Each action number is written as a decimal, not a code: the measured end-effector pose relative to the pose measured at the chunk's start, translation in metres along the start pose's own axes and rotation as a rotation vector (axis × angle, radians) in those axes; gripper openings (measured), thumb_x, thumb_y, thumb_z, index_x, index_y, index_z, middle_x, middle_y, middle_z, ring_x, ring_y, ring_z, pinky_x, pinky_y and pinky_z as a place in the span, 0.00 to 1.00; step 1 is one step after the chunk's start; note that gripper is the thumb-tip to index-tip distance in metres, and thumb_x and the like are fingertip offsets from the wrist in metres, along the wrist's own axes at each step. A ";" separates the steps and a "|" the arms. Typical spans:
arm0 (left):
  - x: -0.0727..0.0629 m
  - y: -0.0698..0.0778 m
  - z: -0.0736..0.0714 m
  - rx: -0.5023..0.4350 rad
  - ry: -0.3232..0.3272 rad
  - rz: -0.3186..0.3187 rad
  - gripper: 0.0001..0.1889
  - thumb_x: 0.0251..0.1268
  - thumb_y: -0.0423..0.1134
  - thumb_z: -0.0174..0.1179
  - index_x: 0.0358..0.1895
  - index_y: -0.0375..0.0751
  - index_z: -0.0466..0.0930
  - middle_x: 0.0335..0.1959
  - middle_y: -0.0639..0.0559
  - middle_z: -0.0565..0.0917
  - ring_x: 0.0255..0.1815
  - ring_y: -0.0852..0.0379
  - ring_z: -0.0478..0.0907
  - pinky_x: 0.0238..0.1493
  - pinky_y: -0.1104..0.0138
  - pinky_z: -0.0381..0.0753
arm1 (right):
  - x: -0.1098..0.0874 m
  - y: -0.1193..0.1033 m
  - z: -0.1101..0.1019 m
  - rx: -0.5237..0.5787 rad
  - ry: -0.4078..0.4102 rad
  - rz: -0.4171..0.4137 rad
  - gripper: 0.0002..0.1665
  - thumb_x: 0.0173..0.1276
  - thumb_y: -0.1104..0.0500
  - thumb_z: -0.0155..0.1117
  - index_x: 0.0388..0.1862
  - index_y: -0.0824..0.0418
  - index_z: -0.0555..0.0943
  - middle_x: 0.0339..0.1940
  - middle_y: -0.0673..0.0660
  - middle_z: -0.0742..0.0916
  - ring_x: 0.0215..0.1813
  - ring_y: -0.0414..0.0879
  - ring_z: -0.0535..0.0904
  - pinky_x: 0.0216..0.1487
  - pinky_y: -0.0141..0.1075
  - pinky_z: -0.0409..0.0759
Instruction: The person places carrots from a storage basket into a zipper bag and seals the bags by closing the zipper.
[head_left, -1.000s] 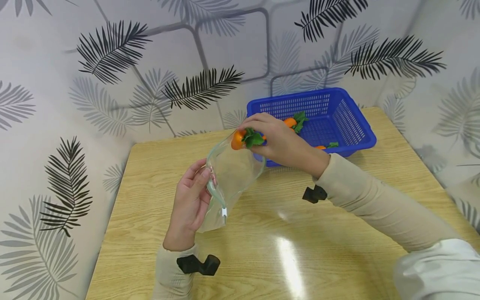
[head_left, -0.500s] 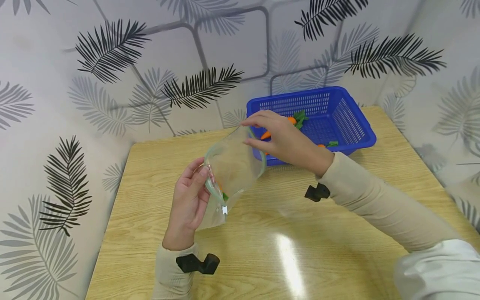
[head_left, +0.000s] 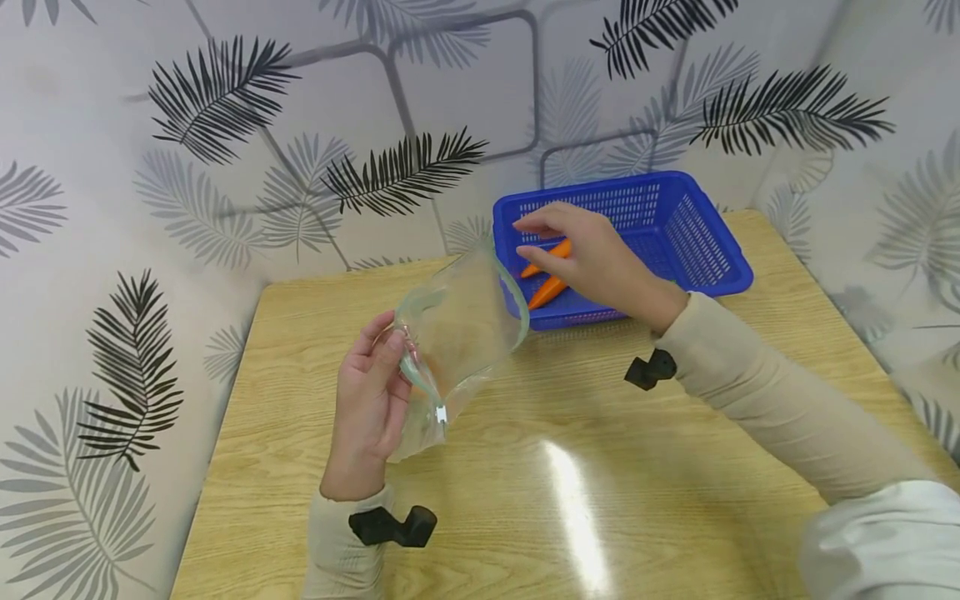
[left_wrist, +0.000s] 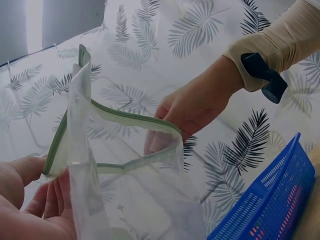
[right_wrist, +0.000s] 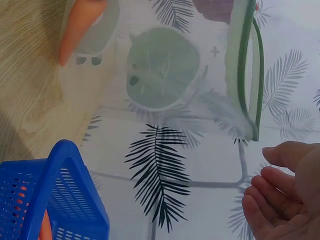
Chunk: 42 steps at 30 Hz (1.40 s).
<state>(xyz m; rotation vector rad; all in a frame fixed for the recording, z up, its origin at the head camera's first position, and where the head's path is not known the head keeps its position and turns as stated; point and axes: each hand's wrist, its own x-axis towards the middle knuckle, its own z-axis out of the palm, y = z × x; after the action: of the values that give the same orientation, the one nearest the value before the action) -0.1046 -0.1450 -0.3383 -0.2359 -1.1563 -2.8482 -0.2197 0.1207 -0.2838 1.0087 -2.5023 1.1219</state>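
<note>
My left hand [head_left: 369,398] pinches the rim of a clear zip bag [head_left: 465,333] between thumb and fingers, and the bag's green-edged mouth gapes wide. Pale green printed shapes show on the bag [right_wrist: 162,67] in the right wrist view. A carrot [right_wrist: 82,27] shows through the plastic, low in the bag. My right hand [head_left: 600,258] hovers above the blue basket [head_left: 720,292], thumb and fingers apart, holding nothing. Beneath it, carrots [head_left: 549,290] lie in the basket, their tops hidden by the hand.
The basket stands at the back right of the wooden table [head_left: 510,517], near the leaf-patterned wall covering [head_left: 300,108]. Black devices [head_left: 393,527] are strapped to both sleeves. A bright reflection crosses the tabletop.
The right hand has let a leafy-topped carrot drop into the bag, then moved right over the basket with fingers spread. The left hand and bag have shifted slightly left.
</note>
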 end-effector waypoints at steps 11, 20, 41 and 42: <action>-0.002 0.011 -0.004 -0.061 -0.002 0.066 0.14 0.65 0.21 0.49 0.53 0.32 0.70 0.36 0.45 0.76 0.33 0.56 0.77 0.37 0.71 0.81 | -0.002 0.053 -0.013 0.031 -0.146 0.260 0.19 0.67 0.53 0.60 0.54 0.60 0.78 0.52 0.56 0.81 0.54 0.51 0.74 0.56 0.46 0.72; -0.002 0.009 -0.007 -0.083 -0.012 0.050 0.14 0.66 0.20 0.47 0.53 0.31 0.70 0.38 0.44 0.76 0.35 0.55 0.77 0.38 0.71 0.81 | -0.009 0.110 -0.024 -0.037 -0.396 0.435 0.21 0.68 0.56 0.58 0.56 0.66 0.75 0.53 0.64 0.80 0.54 0.56 0.75 0.55 0.50 0.73; -0.004 0.004 -0.014 -0.001 -0.018 0.035 0.13 0.67 0.22 0.47 0.53 0.33 0.70 0.38 0.46 0.75 0.35 0.57 0.76 0.39 0.72 0.80 | -0.040 0.178 -0.028 -0.048 -0.768 0.606 0.28 0.71 0.57 0.53 0.61 0.77 0.67 0.59 0.74 0.73 0.61 0.67 0.66 0.59 0.56 0.67; -0.004 0.004 -0.014 -0.001 -0.019 0.035 0.13 0.67 0.22 0.47 0.53 0.33 0.70 0.38 0.46 0.75 0.35 0.57 0.77 0.39 0.72 0.80 | -0.041 0.180 -0.027 -0.047 -0.771 0.607 0.27 0.70 0.58 0.52 0.60 0.77 0.66 0.58 0.74 0.74 0.60 0.67 0.67 0.59 0.56 0.68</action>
<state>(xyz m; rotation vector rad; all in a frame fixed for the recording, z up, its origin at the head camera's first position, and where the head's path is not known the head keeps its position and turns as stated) -0.1024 -0.1577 -0.3467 -0.2809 -1.1426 -2.8230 -0.3115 0.2461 -0.3867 0.7747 -3.6088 0.8913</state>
